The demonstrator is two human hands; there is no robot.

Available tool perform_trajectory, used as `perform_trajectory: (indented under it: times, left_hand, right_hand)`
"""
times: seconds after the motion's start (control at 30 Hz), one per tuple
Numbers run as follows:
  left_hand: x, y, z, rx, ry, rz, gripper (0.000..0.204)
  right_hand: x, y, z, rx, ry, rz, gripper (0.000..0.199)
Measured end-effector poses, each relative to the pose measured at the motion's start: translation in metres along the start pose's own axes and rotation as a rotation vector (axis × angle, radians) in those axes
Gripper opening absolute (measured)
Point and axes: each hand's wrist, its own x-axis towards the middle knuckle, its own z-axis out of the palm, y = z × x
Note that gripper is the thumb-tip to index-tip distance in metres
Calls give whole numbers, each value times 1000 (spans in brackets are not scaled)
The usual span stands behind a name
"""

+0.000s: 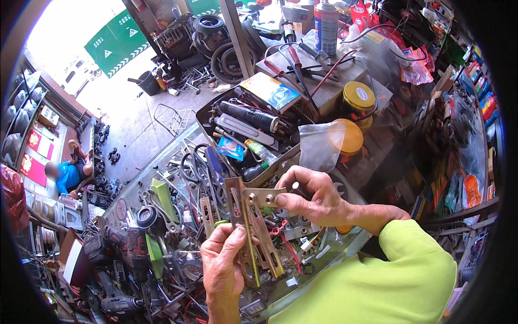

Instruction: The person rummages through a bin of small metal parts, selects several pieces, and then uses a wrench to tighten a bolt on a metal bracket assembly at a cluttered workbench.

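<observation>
My left hand point(222, 265) is closed around the lower part of a long, narrow rusty metal bar point(235, 201), held upright. A thin yellowish edge runs down its lower half. With thumb and fingers, my right hand point(318, 201) pinches the right end of a short flat metal plate point(260, 195) bearing two round bolts or nuts. The plate's left end meets the bar's upper part; whether they are joined, I cannot tell. Beside the right fingers shows a short dark cylinder point(298, 187) with a pale end. Slotted metal brackets point(267, 247) stand just behind the bar.
A glass-topped bench point(319, 274) carries loose tools and wires. Beyond it sits an open box with a black flashlight point(249, 116); yellow-lidded tins point(358, 96) stand to its right. Cordless drills point(120, 298) lie lower left. A person in blue point(69, 177) sits far left.
</observation>
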Motion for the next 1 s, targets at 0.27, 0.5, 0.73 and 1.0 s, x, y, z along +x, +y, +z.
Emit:
perform_trajectory:
  times: [0.27, 0.5, 0.73, 1.0]
  left_hand:
    - [-2, 7, 4, 159, -8, 113, 13]
    - [-1, -12, 10, 80, -197, -75, 25]
    - [3, -24, 7, -119, -128, -119, 16]
    - [5, -11, 8, -64, 59, 62, 15]
  right_hand:
    - [0, 6, -2, 146, -222, 25, 13]
    - [0, 1, 5, 652, -271, 426, 13]
    - [-3, -3, 9, 341, -255, 339, 30]
    - [-4, 18, 22, 214, -355, 184, 37]
